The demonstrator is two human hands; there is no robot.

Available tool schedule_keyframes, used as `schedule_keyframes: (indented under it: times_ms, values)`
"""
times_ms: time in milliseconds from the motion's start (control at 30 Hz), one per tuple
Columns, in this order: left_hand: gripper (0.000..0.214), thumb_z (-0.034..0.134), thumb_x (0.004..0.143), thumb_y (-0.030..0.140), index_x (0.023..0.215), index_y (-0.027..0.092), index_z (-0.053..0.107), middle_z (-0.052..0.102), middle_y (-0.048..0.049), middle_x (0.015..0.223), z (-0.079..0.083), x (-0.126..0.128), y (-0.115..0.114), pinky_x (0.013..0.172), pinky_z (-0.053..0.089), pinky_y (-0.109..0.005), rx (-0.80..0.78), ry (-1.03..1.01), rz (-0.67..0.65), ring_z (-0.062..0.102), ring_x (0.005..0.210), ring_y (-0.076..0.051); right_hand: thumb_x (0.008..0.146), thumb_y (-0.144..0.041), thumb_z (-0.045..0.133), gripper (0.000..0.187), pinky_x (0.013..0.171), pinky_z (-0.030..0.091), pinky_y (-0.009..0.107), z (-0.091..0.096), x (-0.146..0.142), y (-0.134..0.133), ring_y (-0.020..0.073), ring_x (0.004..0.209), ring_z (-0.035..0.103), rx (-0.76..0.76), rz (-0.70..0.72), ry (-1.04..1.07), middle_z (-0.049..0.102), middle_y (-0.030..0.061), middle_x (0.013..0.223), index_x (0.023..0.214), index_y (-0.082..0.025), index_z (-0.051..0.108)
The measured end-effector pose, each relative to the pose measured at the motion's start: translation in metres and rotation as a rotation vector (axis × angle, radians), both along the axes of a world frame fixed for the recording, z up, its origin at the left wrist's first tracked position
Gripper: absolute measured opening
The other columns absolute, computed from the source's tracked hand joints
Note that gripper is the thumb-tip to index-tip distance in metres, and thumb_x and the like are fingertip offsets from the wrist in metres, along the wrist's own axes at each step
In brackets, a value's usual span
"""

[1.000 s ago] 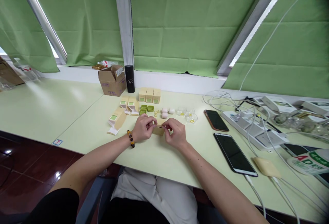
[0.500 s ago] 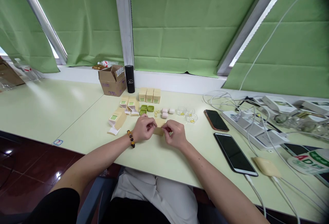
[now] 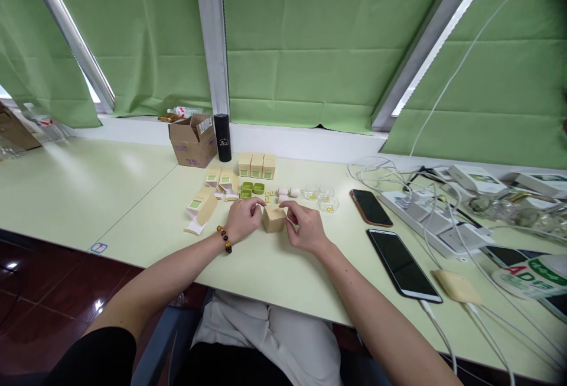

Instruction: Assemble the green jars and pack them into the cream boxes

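Head view: left hand (image 3: 241, 221), right hand (image 3: 307, 230), fingers snug on one tan box (image 3: 273, 219); three upright boxes (image 3: 257, 165) behind.

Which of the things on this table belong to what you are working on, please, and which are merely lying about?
In hand: box between left hand and right hand; closed boxes, open boxes, green trays, white pieces, clear cups.
Lying about: phones, cables, carton, flask.
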State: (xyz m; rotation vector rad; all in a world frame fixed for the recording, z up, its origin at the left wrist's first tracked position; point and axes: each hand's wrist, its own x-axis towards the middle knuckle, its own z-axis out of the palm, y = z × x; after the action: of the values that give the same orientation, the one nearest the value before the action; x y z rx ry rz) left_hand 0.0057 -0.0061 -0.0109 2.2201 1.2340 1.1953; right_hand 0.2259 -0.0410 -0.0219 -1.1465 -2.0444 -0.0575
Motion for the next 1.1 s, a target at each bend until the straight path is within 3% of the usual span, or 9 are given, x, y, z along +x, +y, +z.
schedule_keyframes:
  times_ms: [100, 167, 367, 467, 667, 767, 933, 1100]
  values:
    - [0.020, 0.051, 0.084, 0.015, 0.070, 0.021, 0.066, 0.052, 0.0039, 0.051, 0.003, 0.001, -0.001, 0.063, 0.036, -0.030, 0.024, -0.004, 0.030, 0.046, 0.049, -0.014, 0.079, -0.016, 0.051, 0.040, 0.054, 0.029, 0.027, 0.000, 0.001, 0.005, 0.0167, 0.057, 0.054, -0.005, -0.221, 0.043, 0.059, -0.0027, 0.068, 0.118, -0.023, 0.057]
    - [0.021, 0.050, 0.084, 0.015, 0.071, 0.021, 0.065, 0.053, 0.0038, 0.052, 0.004, 0.002, -0.003, 0.064, 0.037, -0.030, 0.015, 0.009, 0.049, 0.047, 0.050, -0.014, 0.080, -0.016, 0.050, 0.038, 0.053, 0.030, 0.026, 0.000, 0.002, 0.006, 0.0155, 0.055, 0.053, -0.018, -0.274, 0.104, 0.057, -0.0039, 0.067, 0.117, -0.023, 0.057]
    - [0.022, 0.050, 0.089, 0.020, 0.077, 0.021, 0.068, 0.055, 0.0036, 0.053, 0.004, 0.002, -0.005, 0.066, 0.038, -0.030, -0.004, 0.101, 0.076, 0.050, 0.053, -0.015, 0.084, -0.019, 0.050, 0.029, 0.056, 0.040, 0.023, 0.000, -0.003, -0.002, 0.0114, 0.050, 0.050, 0.028, -0.016, 0.255, 0.059, -0.0064, 0.064, 0.112, -0.022, 0.055]
    - [0.025, 0.051, 0.091, 0.023, 0.070, 0.020, 0.065, 0.056, 0.0027, 0.054, 0.002, 0.002, -0.005, 0.067, 0.038, -0.030, 0.024, 0.137, -0.001, 0.050, 0.053, -0.014, 0.089, -0.023, 0.049, 0.025, 0.056, 0.042, 0.023, 0.002, -0.008, -0.005, 0.0113, 0.051, 0.054, -0.028, -0.005, 0.253, 0.066, -0.0043, 0.071, 0.113, -0.022, 0.054]
    - [0.030, 0.049, 0.093, 0.024, 0.069, 0.019, 0.066, 0.061, 0.0018, 0.057, 0.002, 0.001, -0.009, 0.068, 0.039, -0.028, 0.020, 0.125, -0.175, 0.051, 0.055, -0.012, 0.097, -0.034, 0.048, 0.032, 0.060, 0.047, 0.023, 0.010, -0.007, -0.005, 0.0136, 0.071, 0.069, -0.122, -0.057, 0.250, 0.075, 0.0033, 0.105, 0.126, -0.023, 0.050]
    - [0.029, 0.048, 0.095, 0.027, 0.071, 0.019, 0.064, 0.060, 0.0013, 0.059, 0.005, 0.001, -0.010, 0.063, 0.037, -0.028, 0.032, 0.060, -0.084, 0.050, 0.055, -0.013, 0.097, -0.036, 0.049, 0.035, 0.064, 0.049, 0.025, 0.010, -0.006, -0.005, 0.0151, 0.078, 0.070, -0.132, -0.074, 0.223, 0.073, 0.0051, 0.115, 0.129, -0.023, 0.047]
    - [0.021, 0.049, 0.096, 0.029, 0.098, 0.022, 0.068, 0.058, 0.0041, 0.055, 0.007, 0.002, -0.008, 0.059, 0.033, -0.029, -0.032, 0.087, 0.104, 0.050, 0.053, -0.015, 0.090, -0.044, 0.060, 0.054, 0.065, 0.050, 0.029, 0.010, -0.010, -0.009, 0.0215, 0.093, 0.068, -0.090, -0.082, 0.033, 0.063, 0.0123, 0.135, 0.137, -0.021, 0.045]
    - [0.027, 0.050, 0.096, 0.032, 0.077, 0.022, 0.066, 0.061, 0.0012, 0.060, 0.006, 0.003, -0.007, 0.059, 0.031, -0.029, -0.021, 0.158, 0.127, 0.054, 0.057, -0.016, 0.086, -0.037, 0.061, 0.066, 0.059, 0.049, 0.029, 0.014, -0.011, -0.009, 0.0249, 0.102, 0.065, -0.115, -0.084, -0.038, 0.050, 0.0160, 0.145, 0.146, -0.021, 0.038]
